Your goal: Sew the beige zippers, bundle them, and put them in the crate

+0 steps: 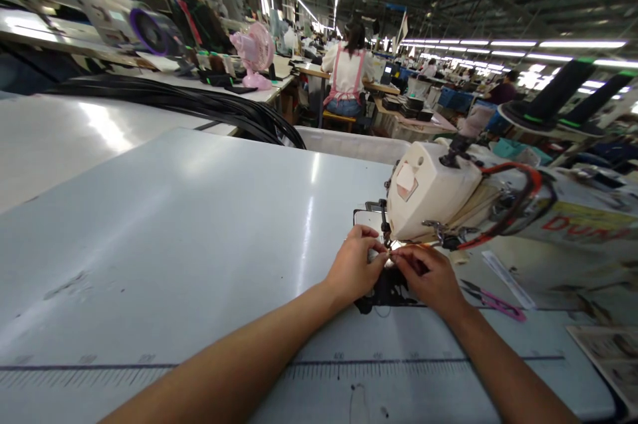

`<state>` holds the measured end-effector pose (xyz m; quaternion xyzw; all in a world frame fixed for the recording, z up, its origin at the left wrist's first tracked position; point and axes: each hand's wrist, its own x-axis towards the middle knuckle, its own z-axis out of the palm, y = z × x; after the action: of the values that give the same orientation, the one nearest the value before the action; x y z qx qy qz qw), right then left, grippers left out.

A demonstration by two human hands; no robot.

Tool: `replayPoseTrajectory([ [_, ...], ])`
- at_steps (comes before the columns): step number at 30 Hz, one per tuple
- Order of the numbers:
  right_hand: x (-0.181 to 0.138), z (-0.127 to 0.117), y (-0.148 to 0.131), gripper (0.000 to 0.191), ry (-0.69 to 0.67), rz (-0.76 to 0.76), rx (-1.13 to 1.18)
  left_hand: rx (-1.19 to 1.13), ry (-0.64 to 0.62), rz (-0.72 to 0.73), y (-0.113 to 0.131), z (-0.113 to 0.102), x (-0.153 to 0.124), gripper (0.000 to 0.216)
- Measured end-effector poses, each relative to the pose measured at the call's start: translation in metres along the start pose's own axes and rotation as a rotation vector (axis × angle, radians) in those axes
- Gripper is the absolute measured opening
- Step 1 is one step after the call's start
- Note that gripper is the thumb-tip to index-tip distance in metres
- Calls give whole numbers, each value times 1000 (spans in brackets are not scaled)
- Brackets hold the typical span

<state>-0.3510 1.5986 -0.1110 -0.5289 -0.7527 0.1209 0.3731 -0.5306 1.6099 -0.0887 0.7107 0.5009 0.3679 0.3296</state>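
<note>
My left hand (pixel 355 266) and my right hand (pixel 429 276) meet under the needle of a cream sewing machine (pixel 433 195). Both pinch a small black fabric piece (pixel 386 289) that lies on the machine bed between them. The fingertips of both hands press together right at the presser foot (pixel 385 238), lit by the machine's lamp. Most of the fabric is hidden under my hands.
Pink-handled snips (pixel 496 303) lie to the right of my hand. The wide grey table (pixel 174 244) has a printed ruler (pixel 349 365) along its near edge. A bundle of black straps (pixel 199 105) and a pink fan (pixel 256 55) are behind. Other workers sit at benches farther back.
</note>
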Motion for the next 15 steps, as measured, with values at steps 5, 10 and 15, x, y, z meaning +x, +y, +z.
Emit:
replayPoseTrajectory([
  [5,1,-1,-2,26,-27,34,-14,12,-23,13,0,1,-1,10],
  [10,0,0,-2,26,-5,12,-27,2,-17,5,1,0,0,12],
  [15,0,3,6,25,6,-20,-61,17,26,7,-2,3,2,12],
])
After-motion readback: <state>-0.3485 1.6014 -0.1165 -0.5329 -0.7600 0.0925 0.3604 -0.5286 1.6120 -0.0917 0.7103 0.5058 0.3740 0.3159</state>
